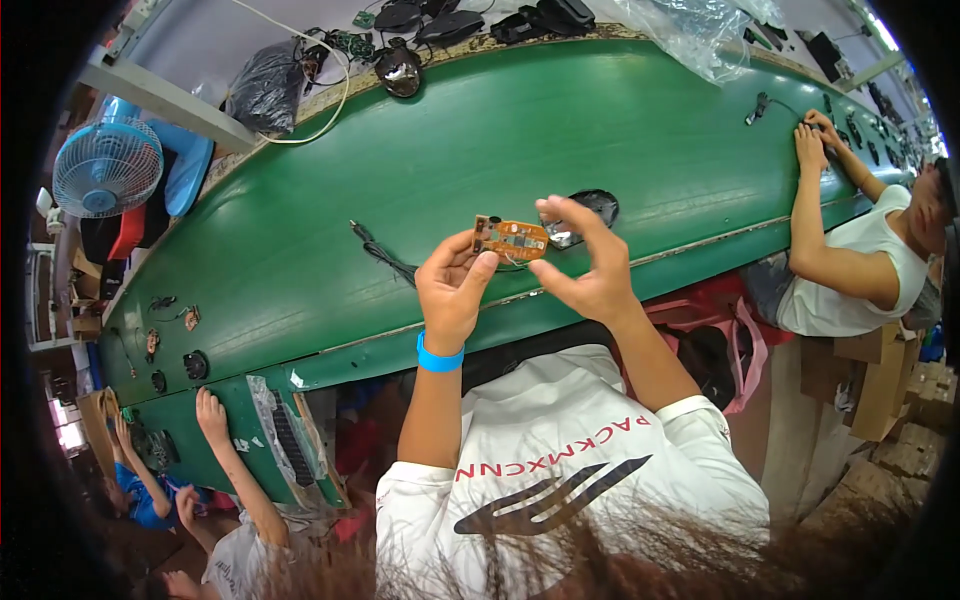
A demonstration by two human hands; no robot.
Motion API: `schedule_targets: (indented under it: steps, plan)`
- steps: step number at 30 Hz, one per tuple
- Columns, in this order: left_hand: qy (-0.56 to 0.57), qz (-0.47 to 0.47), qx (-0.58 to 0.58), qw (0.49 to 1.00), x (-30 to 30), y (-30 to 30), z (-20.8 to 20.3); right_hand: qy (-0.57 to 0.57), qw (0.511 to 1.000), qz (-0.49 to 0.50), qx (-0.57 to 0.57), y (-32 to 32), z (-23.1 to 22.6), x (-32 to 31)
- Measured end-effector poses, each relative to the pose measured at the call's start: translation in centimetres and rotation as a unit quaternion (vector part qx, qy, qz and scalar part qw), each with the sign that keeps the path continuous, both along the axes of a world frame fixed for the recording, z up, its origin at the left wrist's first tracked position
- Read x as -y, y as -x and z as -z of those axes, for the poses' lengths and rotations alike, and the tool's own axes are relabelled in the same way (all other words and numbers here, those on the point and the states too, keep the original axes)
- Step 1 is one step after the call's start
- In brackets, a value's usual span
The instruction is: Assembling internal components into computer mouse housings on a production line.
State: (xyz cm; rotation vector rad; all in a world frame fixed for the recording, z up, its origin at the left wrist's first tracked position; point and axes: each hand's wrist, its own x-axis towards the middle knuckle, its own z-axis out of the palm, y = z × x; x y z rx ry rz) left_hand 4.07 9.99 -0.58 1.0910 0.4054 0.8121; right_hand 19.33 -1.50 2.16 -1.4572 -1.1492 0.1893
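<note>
My left hand [453, 285] pinches an orange circuit board [517, 240] by its left end, above the green belt. Small parts and short wires show on the board's face. My right hand [597, 265] is at the board's other end, its thumb and fingers spread apart with a gap to the board. Just beyond the right hand lies a dark, glossy mouse shell [600, 205], partly hidden by the fingers. A black cable [375, 250] with a plug on its end runs over the belt to the left of my left hand.
The green belt [440, 150] spans the view. On the far ledge sit black mouse parts [400, 70], a black bag [265, 90] and clear plastic [690, 35]. A blue fan [108, 168] stands at left. Co-workers' hands [812, 140] [212, 415] work at both sides.
</note>
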Motion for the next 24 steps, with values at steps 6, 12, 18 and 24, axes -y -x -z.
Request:
schedule_targets:
  steps: [6, 12, 18, 24]
  plan:
    - [-0.048, -0.031, -0.033, 0.998, 0.6, 1.0, 0.4, 0.023, 0.932, -0.137, -0.335, 0.6, 2.7, -0.3]
    - [-0.106, -0.03, -0.027, 0.993, 0.9, 0.4, 1.0, 0.012, 0.924, -0.07, -0.377, 1.5, 4.1, -1.4]
    - [-0.124, -0.026, -0.041, 0.991, 1.5, 0.1, 1.0, 0.01, 0.92, -0.072, -0.384, 1.6, 4.2, -1.3]
    - [-0.058, 0.013, -0.041, 0.997, 1.6, -0.1, 1.8, 0.137, 0.9, -0.163, -0.381, -1.3, 4.2, -0.3]
